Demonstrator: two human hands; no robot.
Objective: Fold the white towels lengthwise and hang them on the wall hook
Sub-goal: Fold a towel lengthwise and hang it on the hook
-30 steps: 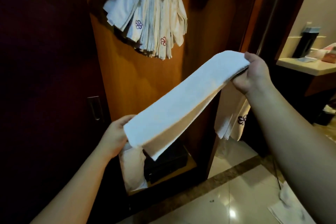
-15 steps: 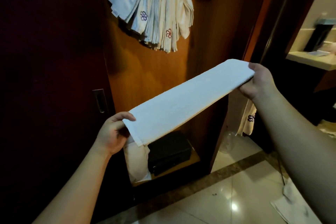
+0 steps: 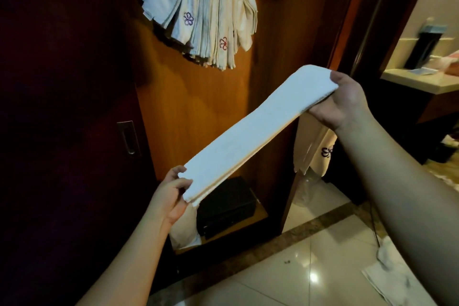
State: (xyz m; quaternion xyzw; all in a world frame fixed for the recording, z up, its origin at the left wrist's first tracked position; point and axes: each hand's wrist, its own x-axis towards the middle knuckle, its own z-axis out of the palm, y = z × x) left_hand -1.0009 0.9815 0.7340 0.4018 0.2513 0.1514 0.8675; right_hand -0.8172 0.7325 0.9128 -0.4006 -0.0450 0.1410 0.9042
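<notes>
A white towel (image 3: 250,131), folded into a long narrow strip, stretches diagonally between my hands in front of the wooden wall. My left hand (image 3: 171,194) pinches its lower end and my right hand (image 3: 340,102) grips its upper end. Loose towel ends hang down below both hands. Above, a thick bunch of folded white towels (image 3: 206,12) with embroidered flower marks hangs on the wall; the hook itself is hidden under them.
A dark sliding door with a recessed handle (image 3: 128,138) fills the left. A black box (image 3: 226,206) sits on a low shelf below the towel. A counter (image 3: 422,82) with a dark container stands at right. White cloths (image 3: 392,273) lie on the tiled floor.
The strip has tilted steeper, my right hand rising a little. My left hand has shifted its pinch on the lower end. The view has dipped slightly, cutting off the top of the hanging bunch.
</notes>
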